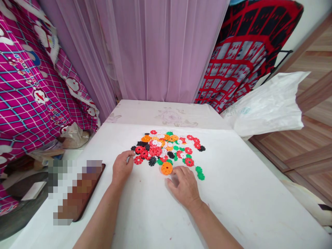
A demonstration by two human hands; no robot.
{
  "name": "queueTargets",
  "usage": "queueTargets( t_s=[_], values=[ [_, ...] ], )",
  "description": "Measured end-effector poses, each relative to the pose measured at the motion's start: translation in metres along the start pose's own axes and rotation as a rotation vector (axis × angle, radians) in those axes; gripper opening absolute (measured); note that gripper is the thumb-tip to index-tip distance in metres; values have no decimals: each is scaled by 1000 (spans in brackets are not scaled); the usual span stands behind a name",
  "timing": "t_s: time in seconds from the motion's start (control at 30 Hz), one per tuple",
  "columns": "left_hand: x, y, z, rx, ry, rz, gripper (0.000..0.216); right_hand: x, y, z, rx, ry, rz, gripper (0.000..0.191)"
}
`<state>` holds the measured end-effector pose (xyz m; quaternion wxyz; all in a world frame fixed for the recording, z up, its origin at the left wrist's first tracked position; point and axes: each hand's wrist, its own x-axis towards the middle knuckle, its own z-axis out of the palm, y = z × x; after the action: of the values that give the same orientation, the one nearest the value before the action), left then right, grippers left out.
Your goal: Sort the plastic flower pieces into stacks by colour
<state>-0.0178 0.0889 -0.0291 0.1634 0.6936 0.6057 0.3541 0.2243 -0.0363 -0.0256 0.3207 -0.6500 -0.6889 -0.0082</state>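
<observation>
A pile of flat plastic snowflake discs (166,148) in red, orange, green, black and white lies on a white table (233,193). My left hand (122,167) rests at the pile's left edge with fingers curled, pinching a small white disc near a red one (138,160). My right hand (184,185) lies palm down just below the pile, fingers spread, its fingertips beside an orange disc (166,168). Two green discs (199,173) sit just right of that hand.
A dark phone-like slab (89,193), partly blurred out, lies on the table to the left. A white plastic bag (267,107) sits at the right rear. Pink curtains hang behind, a magenta bedspread (28,90) to the left, a red patterned cloth (246,55) to the right.
</observation>
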Motion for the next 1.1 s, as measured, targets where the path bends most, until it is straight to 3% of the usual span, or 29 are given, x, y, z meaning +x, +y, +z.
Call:
queueTargets(
  t_s=[0.3, 0.4, 0.53, 0.67, 1.1],
  values=[
    [1, -2, 1, -9, 5, 13, 23, 0, 1, -1, 22, 17, 26, 10],
    [1, -2, 1, -9, 5, 4, 24, 7, 3, -3, 110, 72, 3, 25],
    [1, -1, 1, -6, 8, 3, 24, 22, 5, -5, 245, -5, -115, 48],
    [1, -1, 1, 0, 8, -11, 24, 32, 8, -3, 328, -67, -141, 44],
    [1, 0, 0, 10, -1, -19, 24, 28, 14, 4, 333, -23, -136, 33]
  ],
)
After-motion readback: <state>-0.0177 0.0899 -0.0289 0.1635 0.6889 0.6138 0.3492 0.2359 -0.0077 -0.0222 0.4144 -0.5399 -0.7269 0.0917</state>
